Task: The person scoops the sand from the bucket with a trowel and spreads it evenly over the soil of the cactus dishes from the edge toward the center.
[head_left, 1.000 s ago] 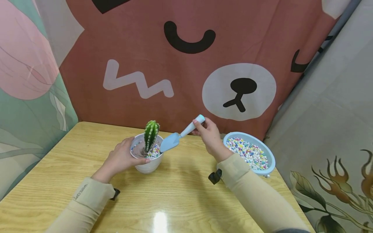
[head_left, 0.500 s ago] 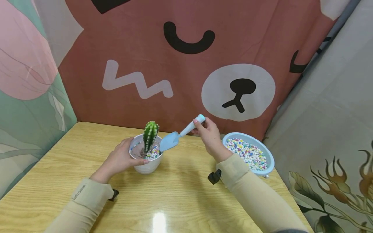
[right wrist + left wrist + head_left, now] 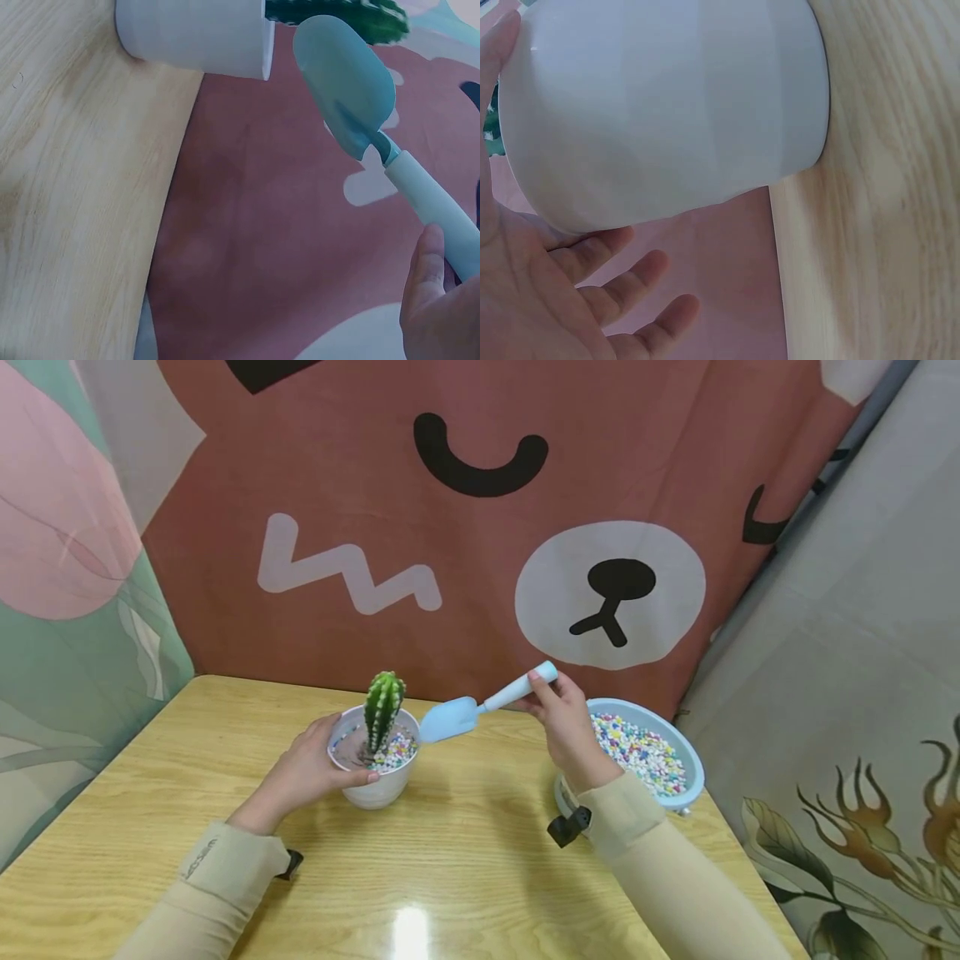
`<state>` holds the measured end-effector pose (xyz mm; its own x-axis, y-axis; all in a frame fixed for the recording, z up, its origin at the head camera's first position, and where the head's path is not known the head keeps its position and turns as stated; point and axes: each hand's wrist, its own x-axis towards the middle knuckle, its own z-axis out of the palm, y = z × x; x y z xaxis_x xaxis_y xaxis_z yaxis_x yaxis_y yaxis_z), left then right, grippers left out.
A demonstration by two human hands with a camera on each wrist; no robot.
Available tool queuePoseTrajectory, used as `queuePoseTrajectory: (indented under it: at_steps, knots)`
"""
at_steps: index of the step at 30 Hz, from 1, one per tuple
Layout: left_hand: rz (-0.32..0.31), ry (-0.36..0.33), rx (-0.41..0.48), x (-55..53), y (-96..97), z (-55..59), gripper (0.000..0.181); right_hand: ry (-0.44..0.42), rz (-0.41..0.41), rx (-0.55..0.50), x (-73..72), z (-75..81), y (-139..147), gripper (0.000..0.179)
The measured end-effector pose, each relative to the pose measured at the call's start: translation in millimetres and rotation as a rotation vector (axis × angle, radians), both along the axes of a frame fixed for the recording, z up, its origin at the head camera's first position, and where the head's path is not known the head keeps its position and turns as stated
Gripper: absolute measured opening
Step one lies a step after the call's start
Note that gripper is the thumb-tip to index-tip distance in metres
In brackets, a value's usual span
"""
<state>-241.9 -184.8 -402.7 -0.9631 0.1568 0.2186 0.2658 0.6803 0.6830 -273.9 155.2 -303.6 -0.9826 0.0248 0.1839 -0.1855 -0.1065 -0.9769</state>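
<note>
A green cactus (image 3: 384, 706) stands in a white pot (image 3: 378, 792) on the table, with colored pebbles (image 3: 396, 752) on the right side of the soil. My left hand (image 3: 307, 767) holds the pot at its left rim, thumb across the front; in the left wrist view several fingers (image 3: 641, 281) extend beside the pot's wall. Raised to the right of the pot, my right hand (image 3: 564, 718) grips a light blue trowel (image 3: 450, 720) by its handle. The blade points left near the pot's right rim, and no pebbles are visible on it.
A light blue basin (image 3: 693, 768) full of colored pebbles stands at the right, partly behind my right hand and wrist. The wooden table (image 3: 450, 877) ends at a printed bear curtain (image 3: 480, 635) behind the pot.
My right hand has moved to the right with the trowel, drawing the blade back from over the pot's rim and leveling it. My left hand stays on the pot.
</note>
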Motion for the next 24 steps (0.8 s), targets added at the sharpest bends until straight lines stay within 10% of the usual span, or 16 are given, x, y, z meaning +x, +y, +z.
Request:
queuePoseTrajectory:
  at_steps: [12,24]
  knots:
    - [-0.032,-0.105,0.104,0.3,2.9,-4.3,0.131,-0.009,-0.066,-0.075,18.6,0.0,34.8,0.013]
    - [0.031,-0.033,0.047,15.3,16.0,7.4,0.120,0.040,-0.188,-0.124,41.3,5.7,72.5,0.012]
